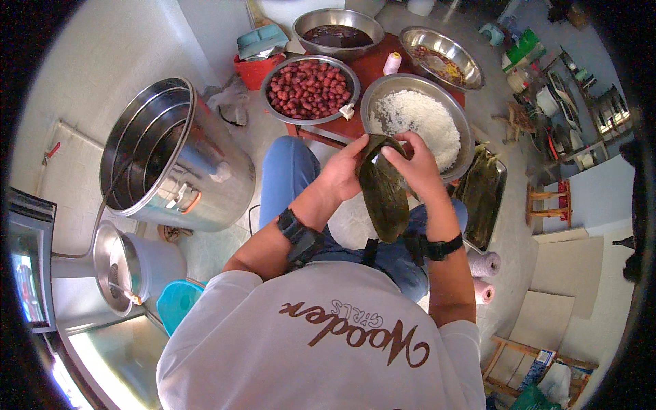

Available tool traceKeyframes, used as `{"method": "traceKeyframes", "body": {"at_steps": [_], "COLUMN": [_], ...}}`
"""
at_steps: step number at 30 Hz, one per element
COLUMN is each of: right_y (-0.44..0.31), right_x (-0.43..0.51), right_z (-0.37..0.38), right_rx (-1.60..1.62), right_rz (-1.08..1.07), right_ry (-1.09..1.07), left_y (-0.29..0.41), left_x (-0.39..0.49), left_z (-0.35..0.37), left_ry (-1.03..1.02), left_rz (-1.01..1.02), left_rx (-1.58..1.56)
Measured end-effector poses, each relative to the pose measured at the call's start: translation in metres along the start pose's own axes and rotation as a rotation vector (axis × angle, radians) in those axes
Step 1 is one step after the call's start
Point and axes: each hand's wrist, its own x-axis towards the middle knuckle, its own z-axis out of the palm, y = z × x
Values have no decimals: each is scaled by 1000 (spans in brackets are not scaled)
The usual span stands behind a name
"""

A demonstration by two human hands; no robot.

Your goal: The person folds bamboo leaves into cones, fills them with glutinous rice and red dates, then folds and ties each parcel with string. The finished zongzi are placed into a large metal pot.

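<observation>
Both hands hold dark green leaves (384,200), whose upper end is curled while the long tail hangs down over my lap. My left hand (344,171) grips the curled end from the left, thumb up along the edge. From the right, my right hand (417,161) pinches the rim with its thumb at the opening. Just beyond is a steel bowl of white rice (423,120), partly covered by my right hand. To its left stands a steel bowl of red dates (310,89), with a white plastic piece (347,111) at its rim.
On the red table (361,66) are a thread spool (392,63), a bowl of dark liquid (335,36) and another steel bowl (446,61). A leaf-filled tray (482,200) lies right, near thread rolls (484,264). A tall steel pot (179,159) stands left.
</observation>
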Motion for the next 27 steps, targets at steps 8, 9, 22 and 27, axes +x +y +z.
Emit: {"method": "traceKeyframes", "body": {"at_steps": [8, 9, 22, 27], "right_y": [16, 15, -3, -43], "right_x": [-2, -4, 6, 9], "right_z": [3, 6, 51, 56], "right_rx": [442, 539, 363, -220], "right_rz": [169, 225, 199, -521], "right_ry": [-210, -227, -183, -12], "left_y": [13, 14, 25, 39], "left_x": [-12, -14, -15, -20], "left_z": [-7, -8, -41, -59], "left_ry": [-105, -125, -123, -69], "left_rz": [7, 26, 138, 179], "left_rx": [-43, -30, -252, -304]}}
